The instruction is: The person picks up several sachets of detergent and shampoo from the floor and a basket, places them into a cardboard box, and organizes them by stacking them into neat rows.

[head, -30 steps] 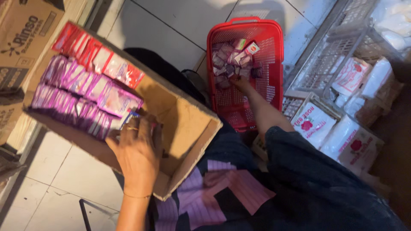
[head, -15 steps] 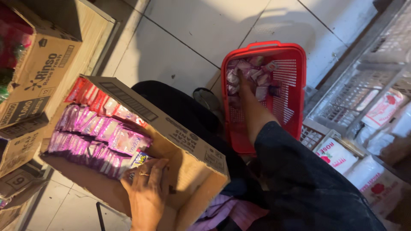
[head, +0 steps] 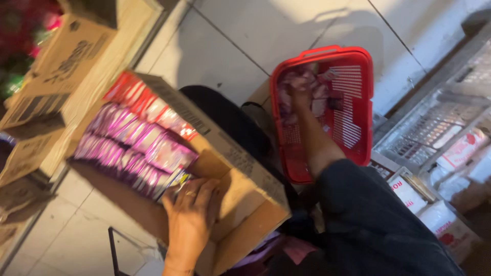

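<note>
Inside box (head: 240,204): sachets (head: 138,148) (rows diagonal)

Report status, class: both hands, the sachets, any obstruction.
Left hand on purple sachets in cardboard box. Right hand reaching among sachets in red basket. No obstruction visible.

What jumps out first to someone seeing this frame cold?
The red plastic basket on the tiled floor at upper right, with the right hand reaching into the pink sachets in it. Next, the open cardboard box at centre left, packed with rows of purple and red sachets; the left hand rests at the near end of those rows.
</note>
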